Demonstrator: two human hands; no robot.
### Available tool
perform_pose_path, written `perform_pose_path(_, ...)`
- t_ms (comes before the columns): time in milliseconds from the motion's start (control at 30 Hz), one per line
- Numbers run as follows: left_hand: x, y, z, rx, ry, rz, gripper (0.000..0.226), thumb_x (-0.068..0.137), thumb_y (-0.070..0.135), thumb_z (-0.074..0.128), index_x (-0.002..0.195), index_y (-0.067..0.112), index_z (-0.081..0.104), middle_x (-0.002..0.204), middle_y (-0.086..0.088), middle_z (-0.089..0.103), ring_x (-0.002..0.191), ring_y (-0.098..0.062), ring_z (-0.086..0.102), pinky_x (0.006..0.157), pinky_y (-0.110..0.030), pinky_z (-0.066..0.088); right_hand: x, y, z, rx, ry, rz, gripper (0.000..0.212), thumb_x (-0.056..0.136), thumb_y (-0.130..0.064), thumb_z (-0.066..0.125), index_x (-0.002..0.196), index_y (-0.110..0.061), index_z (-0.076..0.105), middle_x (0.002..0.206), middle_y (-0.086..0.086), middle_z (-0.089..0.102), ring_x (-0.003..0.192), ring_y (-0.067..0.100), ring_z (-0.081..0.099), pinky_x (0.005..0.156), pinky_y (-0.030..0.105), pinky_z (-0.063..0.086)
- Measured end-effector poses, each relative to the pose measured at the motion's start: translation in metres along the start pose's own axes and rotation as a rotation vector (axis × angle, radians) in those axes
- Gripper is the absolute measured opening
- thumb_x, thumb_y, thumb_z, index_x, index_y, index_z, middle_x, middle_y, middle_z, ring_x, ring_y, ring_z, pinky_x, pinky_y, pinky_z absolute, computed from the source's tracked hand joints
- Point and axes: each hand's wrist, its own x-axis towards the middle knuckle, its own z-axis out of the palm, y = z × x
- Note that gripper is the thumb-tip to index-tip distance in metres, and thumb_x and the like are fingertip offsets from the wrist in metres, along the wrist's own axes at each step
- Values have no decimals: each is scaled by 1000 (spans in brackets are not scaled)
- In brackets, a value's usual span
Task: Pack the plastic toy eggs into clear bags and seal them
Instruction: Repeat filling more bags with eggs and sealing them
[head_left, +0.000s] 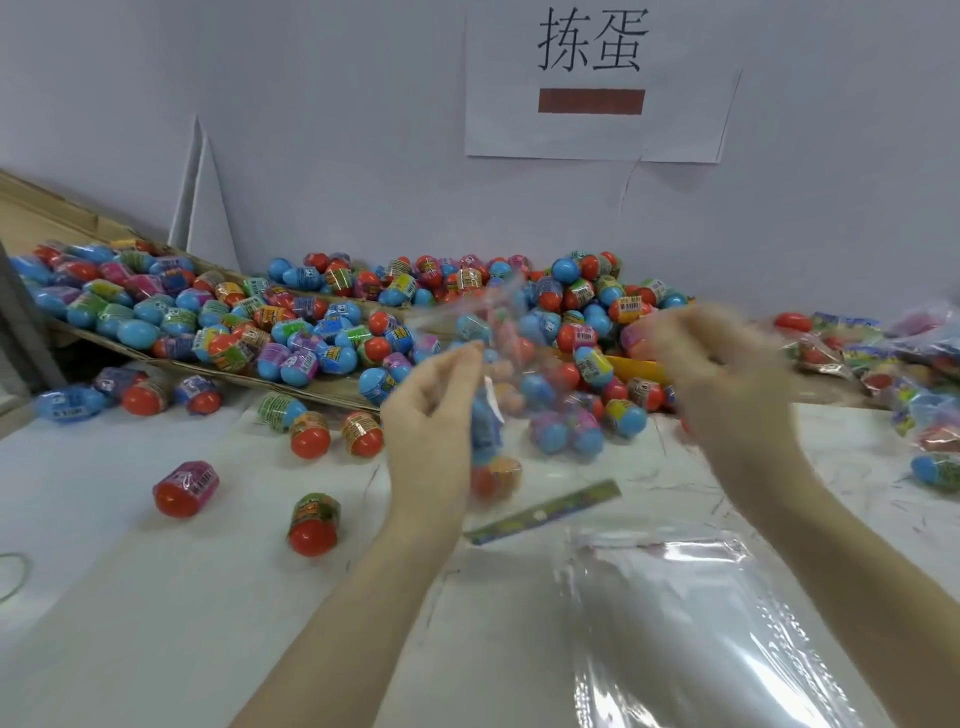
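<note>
A clear bag (493, 415) hangs in the air over the white table, with a few blue and red toy eggs showing through it. My left hand (436, 410) pinches its left top edge. My right hand (722, 369), blurred by motion, is closed at the bag's right side; I cannot tell whether it grips the film. A big heap of blue and red plastic eggs (322, 322) lies behind, spilling off a cardboard sheet. Loose eggs (185, 488) sit at the left front. A stack of empty clear bags (675, 623) lies at the near right.
Filled bags (883, 358) pile up at the far right. A printed paper strip (545, 512) lies under the held bag. A rubber band (13, 577) rests at the left edge. A paper sign (597, 83) hangs on the wall. The cardboard sheet (62, 218) slopes down from the left.
</note>
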Motion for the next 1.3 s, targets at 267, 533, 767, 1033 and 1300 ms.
perform_pose_path(267,18,-1,-19,116,344,58,17,90,30,57,76,24,65,72,-2,64,72,-21,60,76,-46,55,-21,32,51,-510,-869,-81,33,85,-35,62,117,-39,57,119,-15,57,111,16,39,96,38,27)
perform_pose_path(533,13,7,-11,-38,107,-273,22,89,30,57,80,11,65,69,-1,73,46,-14,63,38,-25,48,-14,33,24,-556,-424,-196,23,81,-44,59,98,-31,63,86,-17,57,87,7,51,79,28,36)
perform_pose_path(767,-9,-2,15,-130,-78,-375,15,87,14,58,76,5,64,60,-2,71,46,-10,64,40,-15,46,0,-4,-32,133,-41,21,28,64,-34,75,86,-35,58,76,-12,68,72,0,66,63,11,51)
perform_pose_path(1033,-26,-7,24,4,-226,-107,15,77,28,59,77,18,70,72,3,73,62,-12,69,54,-15,50,-14,-24,-27,-335,-248,-262,33,67,-34,65,98,-25,66,78,-19,58,77,4,50,75,15,38)
perform_pose_path(1300,-32,-4,29,-24,-207,-40,29,75,39,50,68,22,73,68,4,72,61,-11,68,56,-17,52,-15,-27,-33,-584,-360,-322,28,70,-41,62,92,-24,70,86,-9,60,87,17,45,74,33,21)
